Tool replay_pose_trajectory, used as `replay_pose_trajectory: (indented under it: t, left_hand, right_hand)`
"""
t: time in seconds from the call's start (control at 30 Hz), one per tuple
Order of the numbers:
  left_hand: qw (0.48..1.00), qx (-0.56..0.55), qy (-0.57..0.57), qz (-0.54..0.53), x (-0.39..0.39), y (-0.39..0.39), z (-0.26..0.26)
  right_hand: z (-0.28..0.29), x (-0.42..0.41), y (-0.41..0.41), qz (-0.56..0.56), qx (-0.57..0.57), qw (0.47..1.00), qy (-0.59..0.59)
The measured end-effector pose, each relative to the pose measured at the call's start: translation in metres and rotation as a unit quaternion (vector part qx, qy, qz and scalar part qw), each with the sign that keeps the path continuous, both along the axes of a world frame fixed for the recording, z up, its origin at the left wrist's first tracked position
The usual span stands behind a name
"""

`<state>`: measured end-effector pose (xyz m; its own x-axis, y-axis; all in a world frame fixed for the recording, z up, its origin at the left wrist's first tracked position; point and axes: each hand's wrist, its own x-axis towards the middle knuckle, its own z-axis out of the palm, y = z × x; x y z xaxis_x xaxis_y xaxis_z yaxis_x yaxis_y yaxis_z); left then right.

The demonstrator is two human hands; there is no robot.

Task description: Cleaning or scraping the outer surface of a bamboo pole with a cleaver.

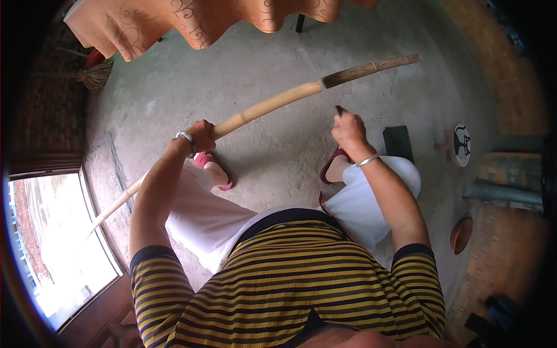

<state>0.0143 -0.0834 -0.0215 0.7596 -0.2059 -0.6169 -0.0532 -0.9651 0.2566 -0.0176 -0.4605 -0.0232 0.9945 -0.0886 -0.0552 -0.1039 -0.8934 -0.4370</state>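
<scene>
A long bamboo pole [278,98] crosses in front of me at a slant, raised off the floor. Most of it is pale and smooth, while its far right section is dark brown with ringed joints. My left hand [202,135], with a bangle at the wrist, grips the pale part. Behind that hand the pole runs under my forearm toward the doorway at lower left. To the right and nearer me than the dark end, my right hand [350,130] is closed around a dark tool [339,110]. Only its tip shows; the fist hides the rest. This hand is apart from the pole.
An orange patterned cloth [196,19] hangs at the top. A straw broom [96,76] leans at upper left, above an open doorway [61,243]. To the right are a dark flat slab [398,142], a round cat-pattern seat [461,145] and a reddish-brown round object [461,235].
</scene>
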Motion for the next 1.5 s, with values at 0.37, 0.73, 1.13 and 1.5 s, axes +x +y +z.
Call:
replay_pose_trajectory:
  t: [0.37, 0.73, 1.13, 1.5]
  left_hand:
    - [0.989, 0.056, -0.137, 0.002, -0.012, 0.004, -0.010]
    - [0.984, 0.089, -0.149, -0.041, -0.010, 0.004, -0.019]
    - [0.986, 0.057, -0.129, -0.085, -0.014, 0.014, -0.019]
    - [0.997, 0.032, -0.060, -0.039, -0.012, 0.021, -0.020]
  right_hand:
    - [0.021, 0.036, -0.055, -0.261, 0.227, 0.935, 0.074]
    - [-0.009, 0.015, -0.019, -0.023, -0.049, 0.998, 0.033]
    - [-0.002, 0.038, -0.059, -0.181, 0.131, 0.975, 0.013]
    - [-0.002, 0.012, -0.015, 0.008, 0.122, 0.991, 0.045]
